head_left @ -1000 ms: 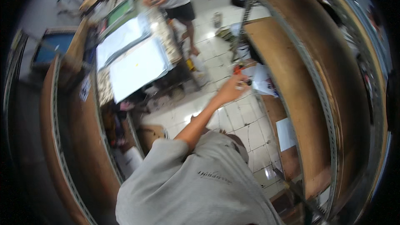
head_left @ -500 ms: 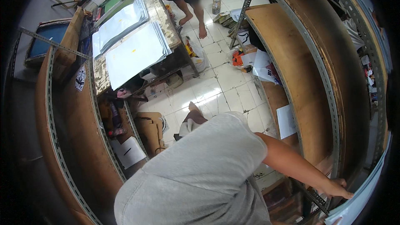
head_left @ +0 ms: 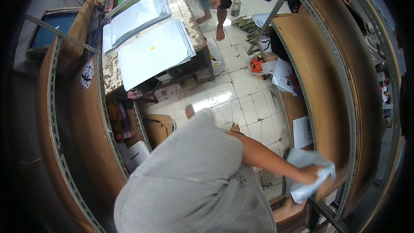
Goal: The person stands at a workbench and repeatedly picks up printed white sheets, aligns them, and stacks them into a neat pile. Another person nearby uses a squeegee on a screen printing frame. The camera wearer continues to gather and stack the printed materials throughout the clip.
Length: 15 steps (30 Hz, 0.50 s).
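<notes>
My left hand [head_left: 309, 175], at the end of the bare arm crossing to the right, is closed on a bunch of pale blue-grey sheets [head_left: 302, 159]. These bend and fold around the fingers and are smeared by motion, so their number cannot be made out. Just below, my right hand [head_left: 290, 210] is close to the sheets' lower edge. Its fingers are blurred, and whether it grips them is unclear. Both hands are at the end of the right-hand wooden shelf [head_left: 319, 73], beside its slotted metal frame.
Two stacks of pale sheets [head_left: 155, 52] lie on a worn table [head_left: 113, 74] at the upper left. Another person [head_left: 220, 0] stands barefoot beyond it. Slotted-metal shelving [head_left: 54, 103] runs along the left. Between lies a tiled floor [head_left: 226, 95], with a bag of orange items [head_left: 256, 65] near the right shelf.
My left hand has come left from the far lower right, bringing pale sheets with it. My right hand now shows below it. The other person has shifted right in the view and leans over.
</notes>
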### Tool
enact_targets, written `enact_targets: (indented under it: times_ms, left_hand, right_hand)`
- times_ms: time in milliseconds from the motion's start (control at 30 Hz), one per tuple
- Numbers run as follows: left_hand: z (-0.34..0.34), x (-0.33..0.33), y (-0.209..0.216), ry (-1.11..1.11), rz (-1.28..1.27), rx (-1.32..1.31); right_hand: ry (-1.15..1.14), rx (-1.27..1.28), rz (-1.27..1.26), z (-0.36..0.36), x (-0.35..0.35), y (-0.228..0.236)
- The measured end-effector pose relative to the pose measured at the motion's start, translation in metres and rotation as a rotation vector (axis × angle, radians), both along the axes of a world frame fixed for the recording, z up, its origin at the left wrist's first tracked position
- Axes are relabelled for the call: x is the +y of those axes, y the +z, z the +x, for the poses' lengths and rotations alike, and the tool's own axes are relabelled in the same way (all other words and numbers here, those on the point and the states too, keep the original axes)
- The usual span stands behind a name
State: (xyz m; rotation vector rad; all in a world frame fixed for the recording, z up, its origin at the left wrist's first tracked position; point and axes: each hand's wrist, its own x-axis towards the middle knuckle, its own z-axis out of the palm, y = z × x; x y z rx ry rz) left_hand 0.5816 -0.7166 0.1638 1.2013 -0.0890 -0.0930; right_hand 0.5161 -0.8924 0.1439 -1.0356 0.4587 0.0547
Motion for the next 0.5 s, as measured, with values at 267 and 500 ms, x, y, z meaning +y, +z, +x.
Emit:
enact_targets:
  times_ms: [267,500]
  left_hand:
    - [-0.107,0.273,-0.057,0.31,0.038,0.453]
    - [-0.18,0.395,-0.041,0.359,0.462,0.37]
  right_hand:
    - [0.192,0.1,0.019,-0.055,0.281,-0.012]
    - [0.28,0.145,0.137,-0.129,0.403,-0.017]
